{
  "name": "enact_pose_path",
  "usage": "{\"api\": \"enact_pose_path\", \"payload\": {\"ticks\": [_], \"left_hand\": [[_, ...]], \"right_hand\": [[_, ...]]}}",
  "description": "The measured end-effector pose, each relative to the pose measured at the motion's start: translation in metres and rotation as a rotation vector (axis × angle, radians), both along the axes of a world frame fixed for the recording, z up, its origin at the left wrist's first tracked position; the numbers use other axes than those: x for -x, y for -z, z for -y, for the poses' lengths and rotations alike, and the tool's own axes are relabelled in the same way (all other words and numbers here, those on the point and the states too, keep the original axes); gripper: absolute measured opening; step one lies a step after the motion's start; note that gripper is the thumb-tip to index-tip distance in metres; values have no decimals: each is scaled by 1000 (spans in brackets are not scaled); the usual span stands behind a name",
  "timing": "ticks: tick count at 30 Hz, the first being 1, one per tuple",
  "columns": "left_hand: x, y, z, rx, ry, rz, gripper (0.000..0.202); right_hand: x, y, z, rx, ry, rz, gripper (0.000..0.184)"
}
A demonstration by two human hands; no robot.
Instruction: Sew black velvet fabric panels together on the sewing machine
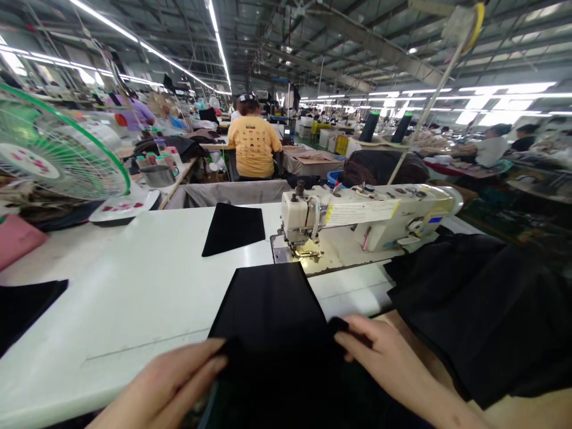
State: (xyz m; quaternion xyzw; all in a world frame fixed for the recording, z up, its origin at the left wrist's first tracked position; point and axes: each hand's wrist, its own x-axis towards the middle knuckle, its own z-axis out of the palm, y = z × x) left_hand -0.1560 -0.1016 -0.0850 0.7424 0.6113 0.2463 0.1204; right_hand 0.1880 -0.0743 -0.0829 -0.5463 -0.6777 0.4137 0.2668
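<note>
A black fabric piece [273, 310] lies on the white table [134, 298] in front of me, its far edge close to the needle of a cream sewing machine [357, 223]. My left hand [174, 381] rests at its near left edge, fingers together and pinching the cloth. My right hand [379, 351] grips the near right edge, fingers curled onto the fabric. A smaller black fabric piece [235, 228] lies flat farther back on the table, left of the machine.
A heap of black cloth [482, 310] lies at the right. A green-rimmed fan [53, 149] stands at the left, a pink item [15, 238] and dark fabric [22, 307] below it. A person in a yellow shirt [254, 146] sits ahead with their back turned.
</note>
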Motion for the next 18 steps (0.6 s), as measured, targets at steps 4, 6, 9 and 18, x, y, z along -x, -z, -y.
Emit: {"api": "enact_pose_path", "payload": {"ticks": [4,6,9,18], "left_hand": [[-14,-8,-73,153,-81,-142,42],[-20,-3,-102,144,-167,-260,37],[-19,14,-133,94,-176,-194,19],[-12,39,-142,83,-116,134,9]], "right_hand": [[29,34,-56,-225,101,55,29],[43,46,-86,-319,134,74,20],[59,58,-118,-357,188,88,16],[64,75,-130,-333,116,-90,13]]}}
